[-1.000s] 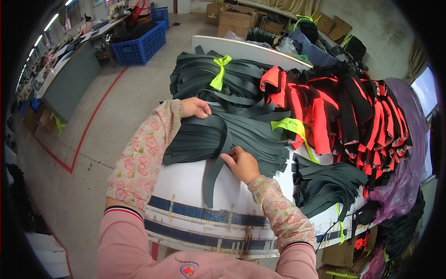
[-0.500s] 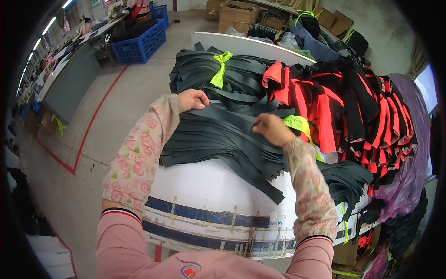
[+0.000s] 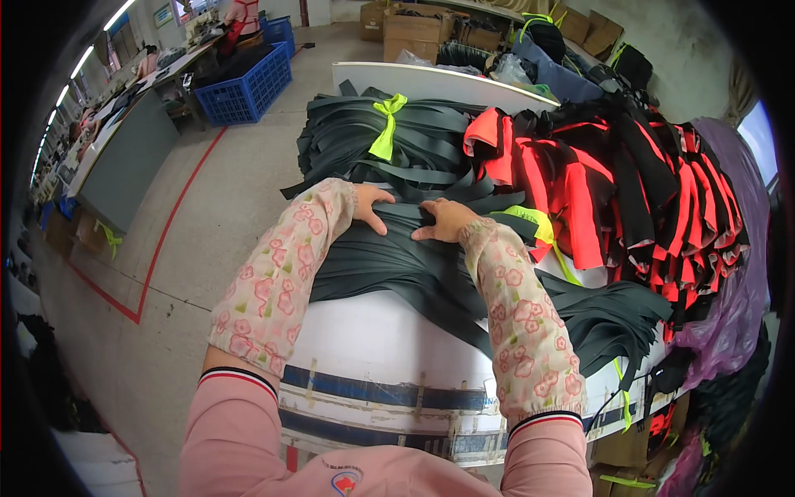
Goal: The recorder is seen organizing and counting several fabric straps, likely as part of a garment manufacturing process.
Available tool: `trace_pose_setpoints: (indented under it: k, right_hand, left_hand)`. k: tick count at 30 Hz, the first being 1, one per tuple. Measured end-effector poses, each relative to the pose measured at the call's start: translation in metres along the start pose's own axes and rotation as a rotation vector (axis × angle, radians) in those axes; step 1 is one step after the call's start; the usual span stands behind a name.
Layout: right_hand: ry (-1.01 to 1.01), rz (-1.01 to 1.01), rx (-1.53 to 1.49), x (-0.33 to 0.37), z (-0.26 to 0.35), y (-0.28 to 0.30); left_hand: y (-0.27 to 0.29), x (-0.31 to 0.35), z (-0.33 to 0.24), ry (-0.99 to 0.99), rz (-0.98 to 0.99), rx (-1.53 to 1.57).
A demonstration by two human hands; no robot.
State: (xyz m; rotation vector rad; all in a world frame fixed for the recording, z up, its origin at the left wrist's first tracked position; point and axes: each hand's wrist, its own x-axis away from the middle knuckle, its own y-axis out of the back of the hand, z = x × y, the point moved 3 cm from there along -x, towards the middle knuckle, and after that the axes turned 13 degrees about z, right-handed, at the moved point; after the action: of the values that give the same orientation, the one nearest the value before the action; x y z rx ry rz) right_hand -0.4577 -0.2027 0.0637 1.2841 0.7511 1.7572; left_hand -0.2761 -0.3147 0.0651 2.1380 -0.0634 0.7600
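Note:
A loose bundle of dark grey-green flat strips (image 3: pixel 373 263) lies across the white table in front of me. My left hand (image 3: pixel 372 207) rests at its far edge, fingers stretched and thumb spread. Close to it on the right, my right hand (image 3: pixel 445 220) lies on the strips, its thumb apart from its fingers. Neither hand grips anything that I can see. Just beyond is a second strip bundle (image 3: pixel 335 137), tied with a neon yellow ribbon (image 3: pixel 387 126). Another neon yellow band (image 3: pixel 530 217), with writing on it, lies right of my right hand.
Black and neon coral fabric pieces (image 3: pixel 590 195) are heaped on the right, beside purple plastic sheeting (image 3: pixel 719 273). More dark strips (image 3: pixel 617 319) hang toward the table's (image 3: pixel 373 340) right front edge. A white board (image 3: pixel 439 85) stands behind. A blue crate (image 3: pixel 247 89) sits on the floor at far left.
My left hand has shifted right and nearer, and my right hand left, so they are closer together. Both have gone from curled fingers to spread ones on the strips.

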Motion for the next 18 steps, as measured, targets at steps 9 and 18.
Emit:
trace_pose_setpoints:
  k: [9,18]
  right_hand:
    - [0.081,-0.059,0.047,0.014,0.002,-0.003]
    - [0.151,-0.191,0.076,0.018,0.002,-0.007]
  left_hand:
    - [-0.001,-0.007,0.012,-0.055,-0.028,0.038]
    - [-0.012,0.0,0.004,-0.002,-0.114,-0.088]
